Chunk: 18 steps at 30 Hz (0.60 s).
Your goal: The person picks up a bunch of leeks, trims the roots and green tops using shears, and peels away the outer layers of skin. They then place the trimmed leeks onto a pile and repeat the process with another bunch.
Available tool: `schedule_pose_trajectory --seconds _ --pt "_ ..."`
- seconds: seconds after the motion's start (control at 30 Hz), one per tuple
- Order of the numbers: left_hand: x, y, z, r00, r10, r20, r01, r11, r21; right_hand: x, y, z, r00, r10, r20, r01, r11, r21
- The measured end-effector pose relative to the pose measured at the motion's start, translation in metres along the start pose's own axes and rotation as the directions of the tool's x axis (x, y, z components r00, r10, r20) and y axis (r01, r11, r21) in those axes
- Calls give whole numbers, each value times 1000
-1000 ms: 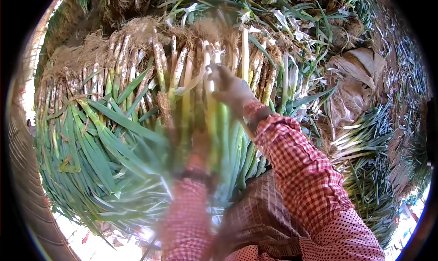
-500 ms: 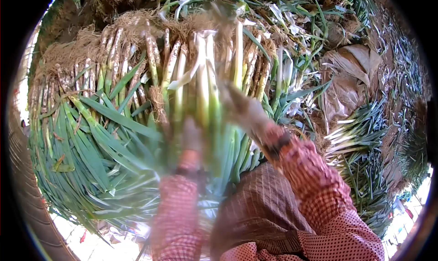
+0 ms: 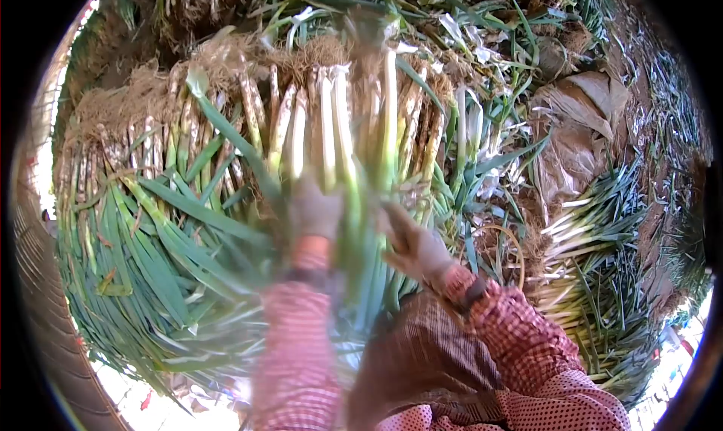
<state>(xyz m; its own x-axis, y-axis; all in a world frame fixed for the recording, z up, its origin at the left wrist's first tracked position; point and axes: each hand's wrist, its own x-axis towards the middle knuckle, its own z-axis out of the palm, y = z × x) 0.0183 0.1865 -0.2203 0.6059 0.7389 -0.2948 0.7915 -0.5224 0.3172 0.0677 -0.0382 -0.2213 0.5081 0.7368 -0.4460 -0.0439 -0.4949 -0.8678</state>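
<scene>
My left hand (image 3: 315, 207), in a pale glove and smeared by motion, is closed around leeks (image 3: 328, 126) with clean white shanks and hairy roots pointing away from me. A loose green leaf (image 3: 239, 141) slants across toward this hand from the upper left. On the right side of the same leeks, my gloved right hand (image 3: 419, 244) has its thumb and fingers apart, with nothing visible between them. Soil-streaked leeks (image 3: 251, 103) lie side by side to the left, roots at the far end. Their green leaves (image 3: 143, 265) fan toward me.
A pile of smaller white-stemmed green stalks (image 3: 576, 224) lies at right. Beyond it is a crumpled brown sheet (image 3: 576, 122). Peelings and leaf scraps (image 3: 482, 35) cover the ground at the far side. A dark checked cloth (image 3: 422, 348) covers my lap.
My right hand has drawn back toward me and lower. My left hand has moved slightly away from me. A loose leaf now slants up at the left, and the peel strip on the white shanks is gone.
</scene>
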Motion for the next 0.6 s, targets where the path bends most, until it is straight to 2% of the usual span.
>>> schedule_pose_trajectory --seconds 0.07,0.13,0.17,0.27,0.3,0.37,0.4,0.43,0.47,0.53,0.57,0.6 --pt "-14 34 15 983 -162 84 163 987 4 54 -8 -6 999 34 -31 -35 999 -26" --pt "-13 11 69 995 -41 -86 66 947 314 99 -32 -18 991 132 -22 -133 989 -69" --pt "-11 18 71 988 -126 -87 145 957 251 108 -27 -19 992 125 -27 -126 991 -47" --pt "13 7 76 966 -221 132 188 956 224 114 -24 -31 993 112 -40 -112 994 -16" --pt "11 21 45 918 -260 298 239 965 107 103 -30 -40 993 113 -43 -114 993 -28" --pt "8 11 30 906 -168 390 206 977 -58 67 -29 -60 990 131 -50 -136 986 -98" --pt "-14 34 3 938 -105 330 159 977 -140 61 -12 -62 982 169 -86 -164 984 64" --pt "-24 43 -11 876 -119 468 269 925 -268 56 4 -63 971 207 -120 -176 958 226" --pt "-40 44 3 926 -151 347 243 940 -238 49 6 -66 971 193 -144 -152 955 256" --pt "-50 44 28 933 -164 322 247 940 -236 29 -3 -75 978 143 -152 -103 964 244" --pt "-52 45 38 937 -143 320 202 966 -160 24 23 -62 962 -59 -268 111 977 183" --pt "-53 50 45 939 -120 323 157 983 -92 10 6 -65 984 75 -162 -32 968 249"
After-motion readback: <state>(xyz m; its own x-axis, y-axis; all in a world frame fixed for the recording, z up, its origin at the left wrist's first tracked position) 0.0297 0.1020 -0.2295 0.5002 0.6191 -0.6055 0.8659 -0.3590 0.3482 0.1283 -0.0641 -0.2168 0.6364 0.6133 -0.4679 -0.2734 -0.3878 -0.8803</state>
